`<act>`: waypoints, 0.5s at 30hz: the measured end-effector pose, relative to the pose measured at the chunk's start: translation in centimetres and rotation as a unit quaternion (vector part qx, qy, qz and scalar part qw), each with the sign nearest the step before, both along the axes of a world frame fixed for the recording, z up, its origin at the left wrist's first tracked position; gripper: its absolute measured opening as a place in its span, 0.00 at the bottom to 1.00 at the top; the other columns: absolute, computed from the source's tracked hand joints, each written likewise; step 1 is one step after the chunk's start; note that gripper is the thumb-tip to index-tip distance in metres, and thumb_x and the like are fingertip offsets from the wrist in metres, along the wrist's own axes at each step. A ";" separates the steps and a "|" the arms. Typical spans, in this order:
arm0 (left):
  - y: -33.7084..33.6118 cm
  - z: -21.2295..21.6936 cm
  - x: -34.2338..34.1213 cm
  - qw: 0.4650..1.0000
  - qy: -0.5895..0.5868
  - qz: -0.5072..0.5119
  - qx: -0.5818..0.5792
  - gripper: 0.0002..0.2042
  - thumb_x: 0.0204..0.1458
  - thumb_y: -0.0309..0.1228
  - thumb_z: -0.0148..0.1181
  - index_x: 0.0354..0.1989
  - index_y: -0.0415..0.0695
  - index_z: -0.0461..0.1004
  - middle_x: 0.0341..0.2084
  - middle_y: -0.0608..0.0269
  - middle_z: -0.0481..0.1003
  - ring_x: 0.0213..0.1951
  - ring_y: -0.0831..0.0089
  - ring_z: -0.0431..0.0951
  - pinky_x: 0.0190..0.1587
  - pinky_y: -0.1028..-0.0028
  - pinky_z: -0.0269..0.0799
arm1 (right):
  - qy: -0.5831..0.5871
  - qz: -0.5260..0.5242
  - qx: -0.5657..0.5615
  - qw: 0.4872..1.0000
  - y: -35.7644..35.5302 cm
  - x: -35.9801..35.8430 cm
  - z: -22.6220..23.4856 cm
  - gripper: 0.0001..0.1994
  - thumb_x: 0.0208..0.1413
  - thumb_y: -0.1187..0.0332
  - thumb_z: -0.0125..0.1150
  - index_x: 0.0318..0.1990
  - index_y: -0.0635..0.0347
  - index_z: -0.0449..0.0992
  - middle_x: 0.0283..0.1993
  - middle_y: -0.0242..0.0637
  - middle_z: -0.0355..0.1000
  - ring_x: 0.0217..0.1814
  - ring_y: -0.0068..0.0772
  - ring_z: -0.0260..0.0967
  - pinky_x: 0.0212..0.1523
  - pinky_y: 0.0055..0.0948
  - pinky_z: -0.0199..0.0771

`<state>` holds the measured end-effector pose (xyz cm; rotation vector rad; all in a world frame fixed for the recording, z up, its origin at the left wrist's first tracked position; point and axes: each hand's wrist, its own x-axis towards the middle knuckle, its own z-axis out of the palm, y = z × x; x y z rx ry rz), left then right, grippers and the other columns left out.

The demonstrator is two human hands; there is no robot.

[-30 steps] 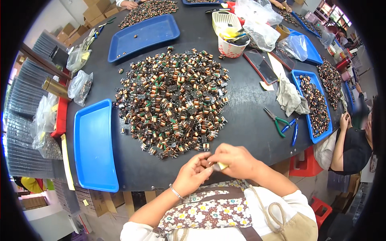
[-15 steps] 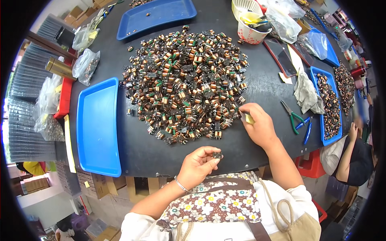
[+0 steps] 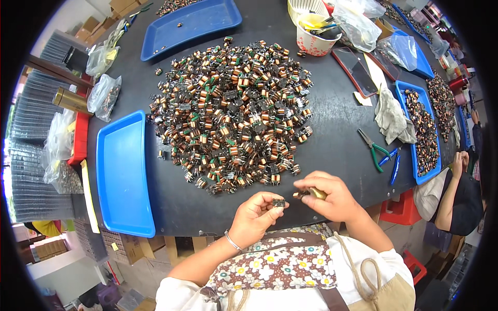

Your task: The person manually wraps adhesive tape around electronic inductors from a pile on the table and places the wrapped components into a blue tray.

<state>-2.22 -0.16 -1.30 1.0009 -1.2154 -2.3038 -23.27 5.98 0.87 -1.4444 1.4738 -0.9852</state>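
Between the thumb and fingertips of my left hand (image 3: 248, 217) is a small black coil component (image 3: 279, 202), pinched just above the table's near edge. My right hand (image 3: 334, 198) is close by on the right, its fingers curled round a small yellowish object (image 3: 317, 193) whose kind I cannot make out. Another small coil component (image 3: 299, 195), copper-coloured, shows at the right fingertips, partly covered by them. Beyond both hands a large heap of coil components (image 3: 233, 114) with copper windings, black bases and metal pins spreads over the dark table.
An empty-looking blue tray (image 3: 123, 173) stands left of the heap, and a darker blue tray (image 3: 199, 26) lies behind it. To the right are green-handled pliers (image 3: 374, 150), a grey cloth (image 3: 391, 116), a phone (image 3: 355, 72) and a filled blue tray (image 3: 423, 135). A co-worker (image 3: 456, 202) sits far right.
My right hand has come from the heap's right edge toward my left hand, and a coil component now shows at its fingertips. The left hand keeps its component. The view has shifted slightly.
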 end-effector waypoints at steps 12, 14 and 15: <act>-0.4 0.3 0.0 0.997 -0.034 -0.068 0.033 0.08 0.55 0.23 0.54 0.41 0.41 0.64 0.31 0.60 0.75 0.26 0.82 0.73 0.24 0.84 0.70 | -0.004 0.000 -0.075 0.997 -1.8 0.6 -0.6 0.14 0.42 0.78 0.64 0.40 0.61 0.76 0.38 0.38 0.71 0.38 0.31 0.69 0.39 0.28 0.68; -0.2 0.1 -0.1 0.997 -0.025 -0.051 0.042 0.08 0.55 0.23 0.54 0.41 0.41 0.64 0.33 0.58 0.75 0.26 0.82 0.73 0.24 0.84 0.70 | 0.135 -0.062 -0.082 0.986 -2.4 0.6 -1.2 0.15 0.41 0.77 0.64 0.40 0.60 0.73 0.40 0.40 0.70 0.40 0.38 0.70 0.39 0.30 0.71; -0.2 0.1 -0.1 0.998 -0.018 -0.047 0.039 0.08 0.55 0.22 0.53 0.41 0.41 0.63 0.34 0.57 0.75 0.26 0.82 0.73 0.25 0.84 0.70 | 0.194 -0.086 -0.079 0.974 -2.7 0.7 -1.4 0.15 0.41 0.77 0.64 0.40 0.60 0.72 0.40 0.40 0.70 0.40 0.40 0.70 0.38 0.31 0.72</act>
